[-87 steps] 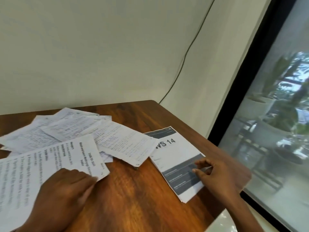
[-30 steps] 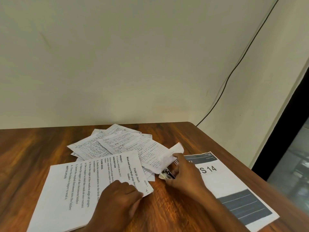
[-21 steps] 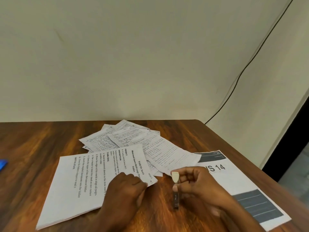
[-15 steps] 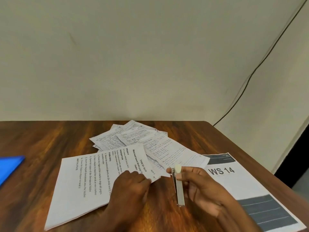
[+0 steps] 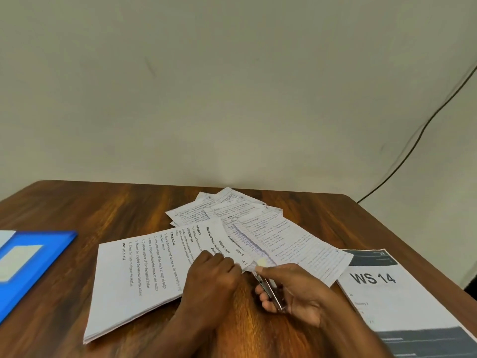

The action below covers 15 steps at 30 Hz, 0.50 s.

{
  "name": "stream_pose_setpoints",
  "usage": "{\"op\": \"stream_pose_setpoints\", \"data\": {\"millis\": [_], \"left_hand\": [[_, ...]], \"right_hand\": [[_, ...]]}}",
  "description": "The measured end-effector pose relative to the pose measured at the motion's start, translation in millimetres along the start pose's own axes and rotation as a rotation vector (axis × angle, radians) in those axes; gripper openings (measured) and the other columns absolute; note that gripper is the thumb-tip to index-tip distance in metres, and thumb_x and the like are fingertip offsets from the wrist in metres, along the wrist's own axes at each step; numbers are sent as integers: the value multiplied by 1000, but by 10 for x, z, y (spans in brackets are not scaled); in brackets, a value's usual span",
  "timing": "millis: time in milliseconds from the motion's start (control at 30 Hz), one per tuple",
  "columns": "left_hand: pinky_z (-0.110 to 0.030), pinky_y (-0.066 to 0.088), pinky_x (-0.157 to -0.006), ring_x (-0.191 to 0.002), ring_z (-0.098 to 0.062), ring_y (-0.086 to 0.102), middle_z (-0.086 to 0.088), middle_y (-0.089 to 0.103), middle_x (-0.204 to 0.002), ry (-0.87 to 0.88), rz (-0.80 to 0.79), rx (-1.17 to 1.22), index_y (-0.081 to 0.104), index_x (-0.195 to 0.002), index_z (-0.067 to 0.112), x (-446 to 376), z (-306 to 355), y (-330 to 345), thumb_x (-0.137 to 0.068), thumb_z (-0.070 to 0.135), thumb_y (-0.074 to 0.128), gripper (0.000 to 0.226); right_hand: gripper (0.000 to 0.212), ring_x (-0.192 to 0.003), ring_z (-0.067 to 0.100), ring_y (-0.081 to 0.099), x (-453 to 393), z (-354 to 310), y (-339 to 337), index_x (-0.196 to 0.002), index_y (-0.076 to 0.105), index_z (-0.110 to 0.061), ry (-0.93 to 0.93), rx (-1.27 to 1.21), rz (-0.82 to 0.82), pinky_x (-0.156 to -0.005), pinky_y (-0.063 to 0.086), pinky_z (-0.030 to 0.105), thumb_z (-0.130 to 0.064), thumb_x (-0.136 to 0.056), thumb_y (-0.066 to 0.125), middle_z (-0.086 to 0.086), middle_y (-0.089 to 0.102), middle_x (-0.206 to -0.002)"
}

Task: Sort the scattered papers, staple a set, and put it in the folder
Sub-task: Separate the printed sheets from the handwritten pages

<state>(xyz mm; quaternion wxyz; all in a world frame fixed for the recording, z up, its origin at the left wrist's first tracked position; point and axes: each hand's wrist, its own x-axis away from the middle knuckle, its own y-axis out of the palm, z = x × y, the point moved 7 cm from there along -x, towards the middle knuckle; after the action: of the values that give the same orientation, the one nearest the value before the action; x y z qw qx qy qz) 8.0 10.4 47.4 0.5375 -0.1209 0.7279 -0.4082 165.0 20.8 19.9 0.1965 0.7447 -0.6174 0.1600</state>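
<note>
Since the frame half a second before, your right hand (image 5: pixel 296 288) had carried the stapler (image 5: pixel 269 290) forward, so that its front end met the near corner of the papers (image 5: pixel 271 236) where it had hung clear of them before. The fingers were curled round the stapler, thumb on top. Your left hand (image 5: pixel 216 275) had hardly shifted — it pressed down on the near right corner of the printed stack (image 5: pixel 134 275), fingers bent over the sheets, touching the same corner the stapler reached. More of the folder (image 5: pixel 28 259) had come into view.

The folder lay at the table's (image 5: pixel 77 208) left edge, well apart from the stack, with bare wood between them. The handwritten papers fanned out toward the far edge, overlapping the stack's far right corner. A sheet marked "WS 14" (image 5: pixel 387 301) lay along the right edge, just beside your right wrist. Bare wood showed at the far left corner and near the front edge between your forearms.

The folder was cut off at the left border, the "WS 14" sheet at the bottom right. The stapler's mouth was hidden under the papers — I cannot tell whether any sheet sat inside it. The handwriting was too small to read.
</note>
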Motion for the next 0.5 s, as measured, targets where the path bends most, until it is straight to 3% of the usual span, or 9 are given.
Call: {"op": "stream_pose_setpoints", "data": {"millis": [167, 333, 500], "left_hand": [[-34, 46, -61, -58, -20, 58, 2, 58, -60, 79, -28, -17, 61, -63, 21, -8, 88, 1, -85, 15, 52, 24], [-34, 48, -64, -60, -20, 59, 2, 59, -60, 125, -52, -40, 62, -64, 21, -15, 148, 18, -86, 19, 48, 27], [-34, 49, -66, -63, -21, 60, 1, 61, -63, 147, -70, -57, 64, -66, 20, -13, 183, 24, -88, 18, 49, 27]], "right_hand": [[50, -66, 22, 67, -66, 18, 78, -105, 74, 10, -26, 74, 7, -61, 62, 34, -30, -78, 87, 20, 69, -84], [45, -65, 22, 68, -92, 14, 111, -105, 75, 12, -22, 80, 14, -64, 65, 38, -27, -85, 84, 21, 69, -83], [50, -63, 29, 71, -84, -26, 92, -110, 70, 15, 16, 25, 67, -56, 63, 38, -24, -83, 85, 25, 70, -82]]}}
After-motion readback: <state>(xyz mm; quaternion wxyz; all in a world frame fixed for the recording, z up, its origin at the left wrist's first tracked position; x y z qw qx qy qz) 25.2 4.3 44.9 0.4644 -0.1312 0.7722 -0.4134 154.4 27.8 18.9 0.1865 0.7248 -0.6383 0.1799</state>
